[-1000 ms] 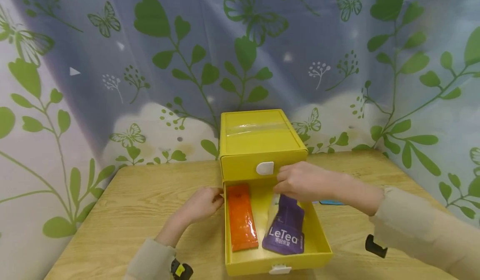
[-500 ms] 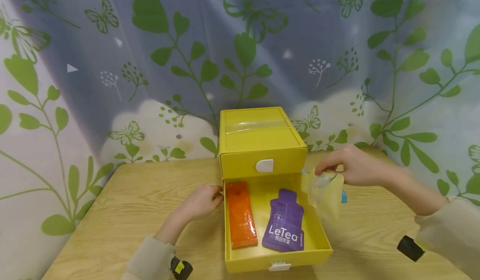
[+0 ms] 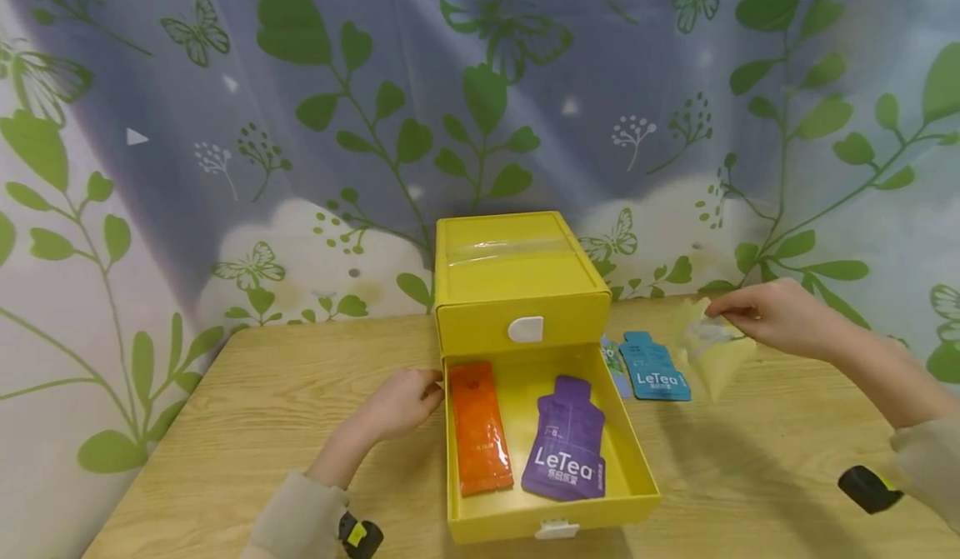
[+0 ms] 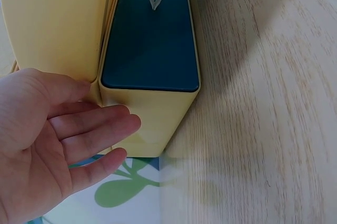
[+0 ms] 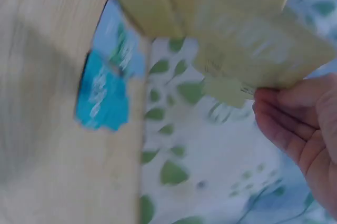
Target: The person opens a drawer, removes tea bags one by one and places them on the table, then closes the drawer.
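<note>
At the right, above the table, my right hand (image 3: 783, 317) pinches a pale yellow pouch (image 3: 716, 359) by its upper edge. The right wrist view shows that pouch (image 5: 253, 39) hanging from the thumb and fingertips. My left hand (image 3: 401, 401) touches the left side of the pulled-out yellow drawer (image 3: 517, 521) with its fingers loosely extended, as the left wrist view also shows. Inside the drawer lie an orange packet (image 3: 481, 430) on the left and a purple LeTea pouch (image 3: 566, 442) on the right. A teal LeTea pouch (image 3: 652, 367) lies on the table.
The yellow drawer box (image 3: 517, 259) stands near the back of the wooden table (image 3: 322, 409); its upper drawer is closed. A light blue pouch (image 3: 615, 367) lies partly hidden between the box and the teal pouch. A leaf-patterned curtain (image 3: 360, 159) hangs behind.
My right hand has lifted the pale yellow pouch out of the drawer and carried it right, past the teal pouch. The left hand has stayed at the drawer's side.
</note>
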The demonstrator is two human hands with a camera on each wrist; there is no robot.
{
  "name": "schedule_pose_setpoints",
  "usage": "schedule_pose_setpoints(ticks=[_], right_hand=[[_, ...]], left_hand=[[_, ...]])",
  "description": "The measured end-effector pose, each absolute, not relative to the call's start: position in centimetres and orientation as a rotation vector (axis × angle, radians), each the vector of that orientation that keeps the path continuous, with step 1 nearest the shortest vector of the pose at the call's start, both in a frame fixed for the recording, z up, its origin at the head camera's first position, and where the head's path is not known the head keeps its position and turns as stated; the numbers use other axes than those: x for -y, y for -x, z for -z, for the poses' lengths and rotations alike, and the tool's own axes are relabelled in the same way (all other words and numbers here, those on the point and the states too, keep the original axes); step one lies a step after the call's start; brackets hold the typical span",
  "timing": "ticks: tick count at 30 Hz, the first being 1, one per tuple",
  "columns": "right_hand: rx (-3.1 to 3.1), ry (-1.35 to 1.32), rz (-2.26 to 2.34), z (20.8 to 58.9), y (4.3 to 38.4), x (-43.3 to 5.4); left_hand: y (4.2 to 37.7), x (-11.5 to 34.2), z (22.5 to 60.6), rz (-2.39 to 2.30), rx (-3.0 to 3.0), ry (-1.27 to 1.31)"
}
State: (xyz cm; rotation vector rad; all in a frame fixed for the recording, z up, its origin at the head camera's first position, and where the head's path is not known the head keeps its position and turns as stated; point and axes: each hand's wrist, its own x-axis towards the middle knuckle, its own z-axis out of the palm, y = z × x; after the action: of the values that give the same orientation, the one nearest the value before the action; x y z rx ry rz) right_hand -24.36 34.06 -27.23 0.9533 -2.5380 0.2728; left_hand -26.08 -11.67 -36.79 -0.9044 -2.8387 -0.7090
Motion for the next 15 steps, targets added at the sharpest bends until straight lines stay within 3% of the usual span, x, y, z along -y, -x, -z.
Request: schedule_pose_setpoints(ticks=[15], right_hand=[[2.839,-0.438,-0.428,33.8,29.7,-36.8]], left_hand=[[26.0,11.8,36.7,0.684,2.834,0.932]])
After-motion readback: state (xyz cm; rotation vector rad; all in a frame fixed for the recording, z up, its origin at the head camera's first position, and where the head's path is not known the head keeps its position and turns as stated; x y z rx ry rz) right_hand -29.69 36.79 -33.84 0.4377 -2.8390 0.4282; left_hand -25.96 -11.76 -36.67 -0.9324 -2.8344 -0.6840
